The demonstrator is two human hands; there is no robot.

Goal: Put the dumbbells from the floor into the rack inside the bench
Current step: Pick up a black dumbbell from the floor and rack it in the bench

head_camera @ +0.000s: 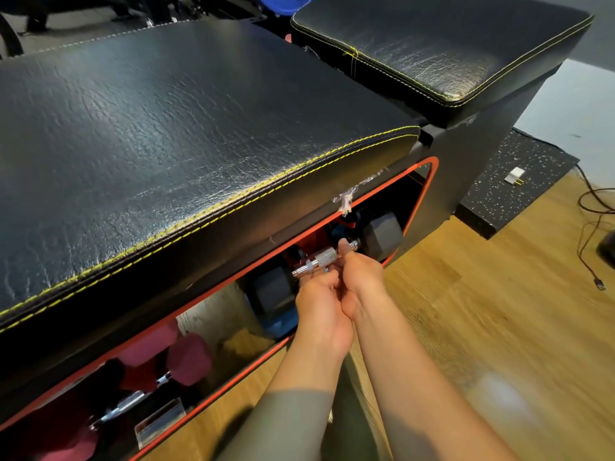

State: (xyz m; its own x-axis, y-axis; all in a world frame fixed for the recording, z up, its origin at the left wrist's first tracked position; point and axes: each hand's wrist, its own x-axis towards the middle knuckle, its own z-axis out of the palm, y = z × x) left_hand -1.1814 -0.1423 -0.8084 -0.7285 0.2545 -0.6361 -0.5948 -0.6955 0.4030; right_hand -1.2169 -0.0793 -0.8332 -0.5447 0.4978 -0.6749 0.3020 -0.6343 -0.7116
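A black hex dumbbell (381,236) with a chrome knurled handle (321,259) sits at the red-rimmed opening (424,194) in the side of the black padded bench (166,128). My left hand (321,307) and my right hand (359,277) both grip that handle from below, pressed against each other. The dumbbell's left head (271,289) is inside the opening, above a blue dumbbell (283,324). Further left in the rack lie pink dumbbells (186,359) and another chrome handle (128,402).
A second black pad (432,51) stands at the bench's far end. Wood floor (482,311) lies to the right, with a speckled black mat (512,181), a small white plug (515,176) and brown cables (589,234).
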